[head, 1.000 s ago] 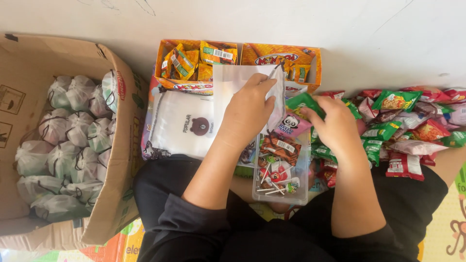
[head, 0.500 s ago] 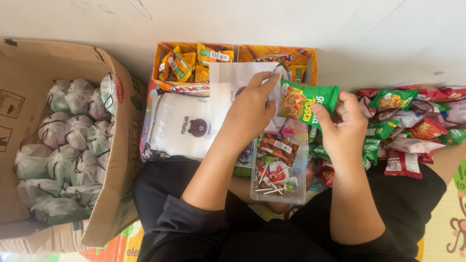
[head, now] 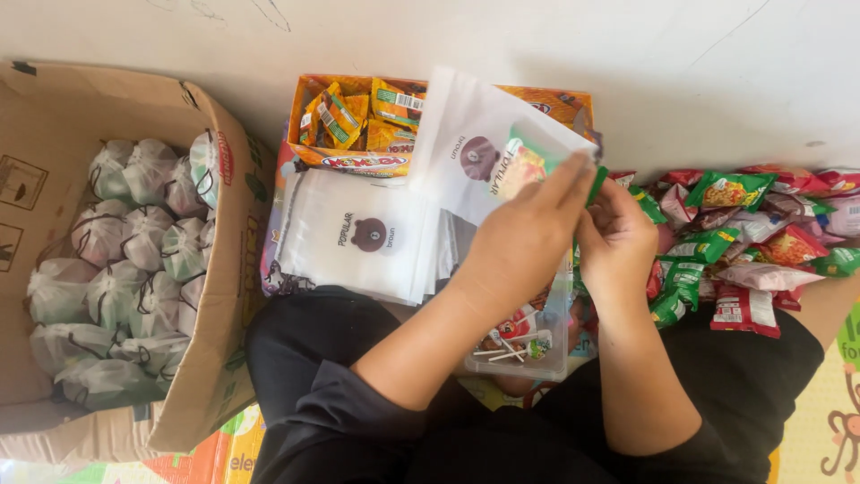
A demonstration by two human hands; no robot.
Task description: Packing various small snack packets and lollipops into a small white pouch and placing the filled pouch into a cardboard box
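Note:
My left hand [head: 524, 237] holds a white translucent drawstring bag [head: 466, 143] with a brown bear print, lifted over the orange boxes. My right hand [head: 618, 237] grips a green snack packet [head: 530, 161] that is mostly inside the bag and shows through it. A stack of the same white bags [head: 358, 235] lies flat just left of my hands. Under my hands a clear plastic tub [head: 524, 345] holds lollipops and small sweets, partly hidden by my left wrist.
A large cardboard box [head: 224, 269] at the left holds several tied filled bags [head: 125, 260]. Two orange display boxes [head: 358, 121] of yellow packets stand against the wall. A heap of green and red snack packets [head: 743, 242] lies at the right. My black-clad legs fill the bottom.
My right hand picked a green packet from the heap and pushed it into the bag. My left hand lifted the bag and moved right with it.

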